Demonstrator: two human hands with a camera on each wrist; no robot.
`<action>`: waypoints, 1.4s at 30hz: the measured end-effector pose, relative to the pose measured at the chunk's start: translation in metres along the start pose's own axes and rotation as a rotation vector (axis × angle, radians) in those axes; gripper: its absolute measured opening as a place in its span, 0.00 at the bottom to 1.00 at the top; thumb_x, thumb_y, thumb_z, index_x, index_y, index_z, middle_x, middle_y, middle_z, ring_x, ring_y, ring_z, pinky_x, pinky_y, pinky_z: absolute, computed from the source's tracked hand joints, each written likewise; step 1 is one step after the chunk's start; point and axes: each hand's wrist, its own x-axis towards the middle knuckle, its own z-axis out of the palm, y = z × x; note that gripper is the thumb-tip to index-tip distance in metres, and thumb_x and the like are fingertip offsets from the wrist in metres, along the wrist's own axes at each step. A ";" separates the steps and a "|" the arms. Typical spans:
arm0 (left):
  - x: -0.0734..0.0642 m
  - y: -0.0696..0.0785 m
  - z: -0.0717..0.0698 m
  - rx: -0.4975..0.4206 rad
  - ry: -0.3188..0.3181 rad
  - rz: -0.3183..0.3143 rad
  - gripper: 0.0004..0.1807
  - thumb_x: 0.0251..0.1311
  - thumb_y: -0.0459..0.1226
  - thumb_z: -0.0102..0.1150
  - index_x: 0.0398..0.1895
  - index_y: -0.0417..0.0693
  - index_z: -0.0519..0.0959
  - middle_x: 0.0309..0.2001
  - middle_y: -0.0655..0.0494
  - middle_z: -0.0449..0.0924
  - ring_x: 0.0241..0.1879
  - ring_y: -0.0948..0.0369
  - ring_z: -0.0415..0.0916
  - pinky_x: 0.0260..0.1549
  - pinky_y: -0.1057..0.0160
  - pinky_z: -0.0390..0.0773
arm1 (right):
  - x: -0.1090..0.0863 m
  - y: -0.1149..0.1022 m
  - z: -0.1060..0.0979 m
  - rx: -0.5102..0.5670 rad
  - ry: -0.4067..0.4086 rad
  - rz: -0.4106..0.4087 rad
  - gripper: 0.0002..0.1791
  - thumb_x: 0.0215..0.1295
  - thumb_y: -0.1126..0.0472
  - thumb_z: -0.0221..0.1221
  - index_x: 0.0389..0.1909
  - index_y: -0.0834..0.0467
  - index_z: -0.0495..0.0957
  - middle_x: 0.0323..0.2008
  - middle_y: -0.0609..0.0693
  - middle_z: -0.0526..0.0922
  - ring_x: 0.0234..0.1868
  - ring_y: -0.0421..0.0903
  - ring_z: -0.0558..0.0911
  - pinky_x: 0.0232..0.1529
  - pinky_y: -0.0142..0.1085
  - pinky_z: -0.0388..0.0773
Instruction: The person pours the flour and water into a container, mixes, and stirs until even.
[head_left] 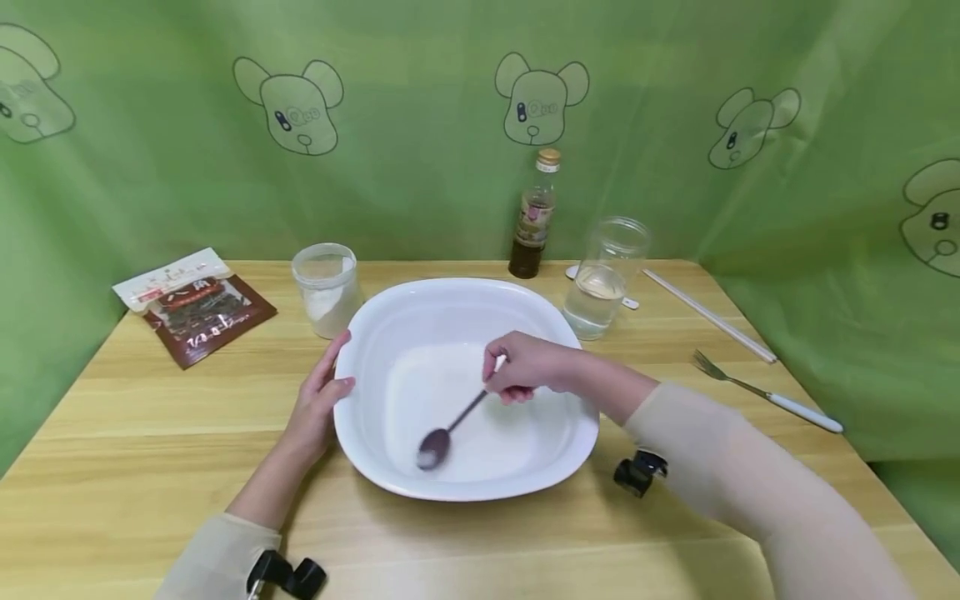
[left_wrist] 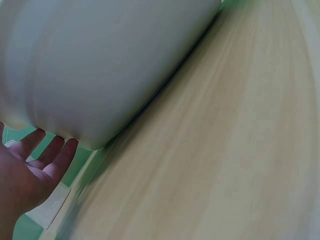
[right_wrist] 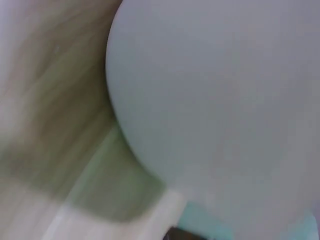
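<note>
A white basin (head_left: pixel 465 287) stands on the wooden table, with some white powder (head_left: pixel 416 367) over its bottom. My left hand (head_left: pixel 315 404) holds the basin's left rim, thumb at the rim; in the left wrist view, fingers (left_wrist: pixel 64 152) lie against the outer wall. Over the basin, my right hand (head_left: pixel 525 367) grips a dark spoon (head_left: pixel 467 410) by its handle. The spoon's bowl points down and left, low inside the basin near the front, and looks blurred, with a whitish patch on it. The right wrist view shows mostly the basin's outer side (right_wrist: pixel 210 100); the hand is hidden there.
Behind the basin stand a jar of white powder (head_left: pixel 330 300), a dark sauce bottle (head_left: pixel 531 229) and a glass jar of clear liquid (head_left: pixel 596 296). A brown spice packet (head_left: pixel 206 312) lies at left. White chopsticks (head_left: pixel 708 315) and a fork (head_left: pixel 765 393) lie at right.
</note>
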 end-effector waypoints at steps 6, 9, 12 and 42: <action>0.000 0.001 0.000 0.027 0.003 0.000 0.34 0.50 0.30 0.41 0.65 0.48 0.52 0.62 0.49 0.52 0.49 0.58 0.62 0.40 0.65 0.73 | -0.029 0.009 -0.042 -0.179 0.056 0.024 0.03 0.49 0.71 0.53 0.25 0.65 0.69 0.11 0.53 0.71 0.10 0.40 0.66 0.09 0.26 0.62; 0.000 0.001 0.000 0.024 0.003 0.006 0.33 0.50 0.29 0.41 0.64 0.48 0.52 0.62 0.48 0.51 0.49 0.58 0.62 0.41 0.65 0.73 | -0.033 0.010 -0.059 -0.230 0.192 0.034 0.02 0.49 0.71 0.51 0.25 0.66 0.68 0.12 0.53 0.72 0.11 0.41 0.69 0.11 0.28 0.66; 0.000 0.000 0.001 0.014 0.002 0.010 0.33 0.50 0.29 0.41 0.64 0.47 0.53 0.61 0.47 0.52 0.49 0.57 0.63 0.40 0.64 0.74 | -0.027 0.011 -0.067 -0.166 0.328 0.052 0.02 0.49 0.72 0.51 0.25 0.67 0.67 0.13 0.55 0.73 0.13 0.42 0.71 0.13 0.29 0.70; 0.000 -0.001 -0.001 0.030 -0.006 0.004 0.33 0.50 0.29 0.41 0.64 0.49 0.53 0.62 0.49 0.52 0.48 0.58 0.64 0.39 0.65 0.75 | -0.019 0.009 -0.024 -0.102 0.059 -0.015 0.03 0.50 0.70 0.54 0.26 0.65 0.69 0.11 0.53 0.72 0.09 0.40 0.66 0.09 0.26 0.62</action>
